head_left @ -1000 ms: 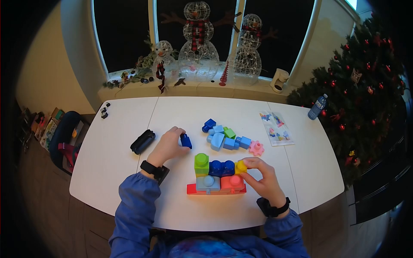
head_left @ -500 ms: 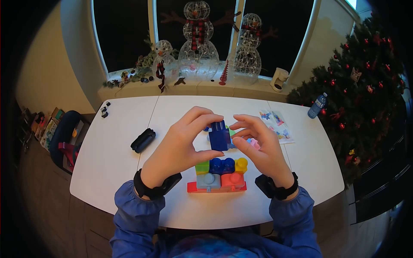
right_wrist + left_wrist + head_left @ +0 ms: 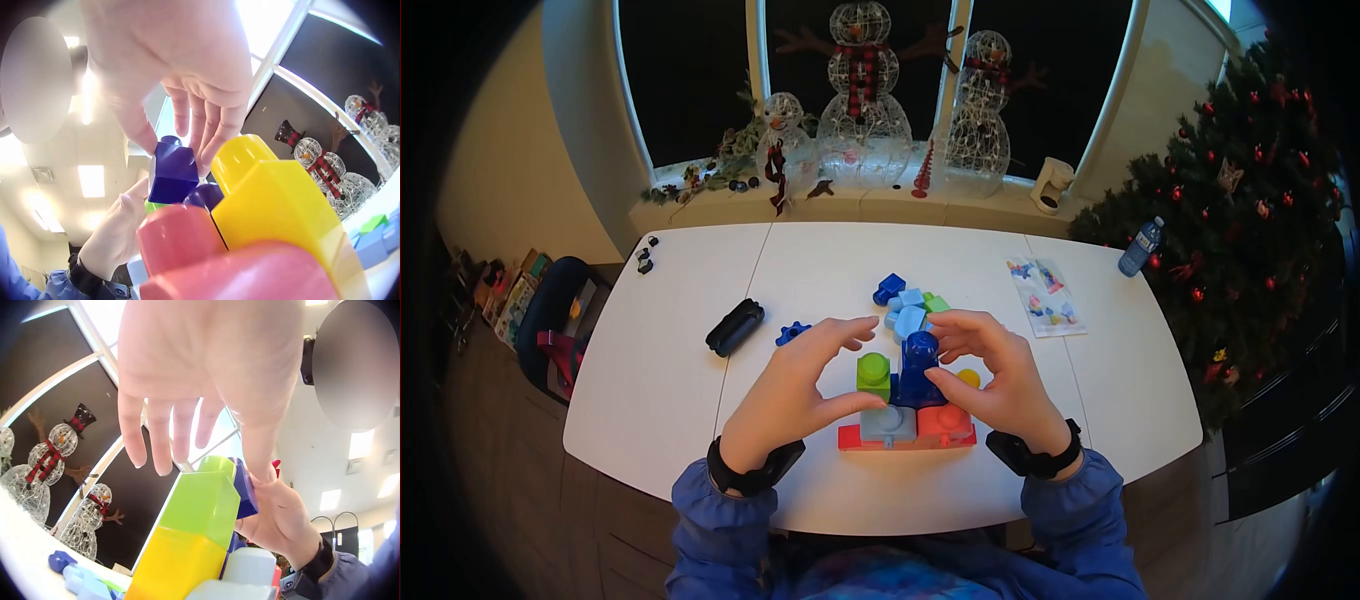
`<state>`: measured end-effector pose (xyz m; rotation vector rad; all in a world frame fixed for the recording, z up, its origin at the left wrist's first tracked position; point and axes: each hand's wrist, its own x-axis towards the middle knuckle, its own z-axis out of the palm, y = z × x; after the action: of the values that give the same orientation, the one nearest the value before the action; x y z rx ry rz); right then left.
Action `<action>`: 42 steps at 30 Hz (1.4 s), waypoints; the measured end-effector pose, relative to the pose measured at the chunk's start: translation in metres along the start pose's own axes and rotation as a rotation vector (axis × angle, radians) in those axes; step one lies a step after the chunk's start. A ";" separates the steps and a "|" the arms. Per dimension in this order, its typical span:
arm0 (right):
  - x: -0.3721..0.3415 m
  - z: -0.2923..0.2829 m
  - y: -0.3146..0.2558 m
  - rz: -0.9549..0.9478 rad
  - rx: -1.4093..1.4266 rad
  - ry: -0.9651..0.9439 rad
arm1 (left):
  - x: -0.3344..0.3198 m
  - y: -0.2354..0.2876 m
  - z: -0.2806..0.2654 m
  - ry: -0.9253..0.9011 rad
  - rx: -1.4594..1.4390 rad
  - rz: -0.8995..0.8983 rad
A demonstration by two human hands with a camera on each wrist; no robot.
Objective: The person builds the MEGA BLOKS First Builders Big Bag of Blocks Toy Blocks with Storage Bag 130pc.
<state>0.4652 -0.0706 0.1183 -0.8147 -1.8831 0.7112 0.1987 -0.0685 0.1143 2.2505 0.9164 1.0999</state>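
Between thumb and fingers the right hand (image 3: 1000, 380) pinches a dark blue block (image 3: 920, 360) over the middle of a block structure; the right wrist view shows this block (image 3: 174, 170) tilted beside a yellow block (image 3: 281, 200). The left hand (image 3: 795, 395) holds nothing, its thumb and fingers spread around the left side, near a green block (image 3: 873, 373). In the left wrist view the green block (image 3: 203, 500) sits on a yellow one (image 3: 177, 565). At the front of the structure are a grey-blue block (image 3: 887, 424), a coral block (image 3: 945, 422) and a red base (image 3: 850, 438).
Behind the structure lie several loose blue and green blocks (image 3: 909, 322). A black case (image 3: 734, 327) and a dark blue gear-shaped piece (image 3: 791, 334) lie to the left. A picture sheet (image 3: 1045, 297) and a bottle (image 3: 1141, 247) are at the back right of the table (image 3: 640, 400).
The left hand took the dark blue block from the table's left side and brought it over. Now the right hand has it, lower at the structure, and the left hand has let go.
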 end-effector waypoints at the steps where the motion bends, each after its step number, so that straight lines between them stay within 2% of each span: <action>1: -0.003 0.001 0.000 -0.019 -0.029 -0.016 | -0.006 -0.006 0.004 -0.017 -0.030 -0.061; 8: -0.010 0.008 0.009 -0.125 -0.142 -0.078 | -0.017 -0.019 0.020 -0.005 -0.002 -0.090; 17: -0.009 0.006 0.009 -0.094 -0.116 -0.113 | -0.020 -0.020 0.026 0.021 -0.016 -0.125; 21: 0.022 -0.032 0.012 -0.093 -0.068 -0.344 | -0.020 -0.020 0.026 0.033 -0.002 -0.113; 24: 0.059 -0.040 0.028 -0.021 -0.268 -0.322 | -0.022 -0.021 0.028 0.033 0.005 -0.111; 27: 0.089 -0.026 0.080 -0.150 -0.499 -0.354 | -0.022 -0.020 0.028 0.036 -0.013 -0.108; 33: 0.127 0.014 0.164 -0.199 -0.933 -0.508 | -0.022 -0.018 0.027 0.032 -0.030 -0.125; 37: 0.134 0.033 0.189 -0.294 -1.030 -0.535 | -0.023 -0.018 0.027 0.034 -0.031 -0.126; 42: 0.138 0.043 0.194 -0.274 -1.151 -0.652 | -0.022 -0.016 0.026 0.034 -0.004 -0.115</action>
<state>0.4246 0.1499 0.0269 -1.0190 -2.9548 -0.4467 0.2044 -0.0771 0.0779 2.1527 1.0426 1.0898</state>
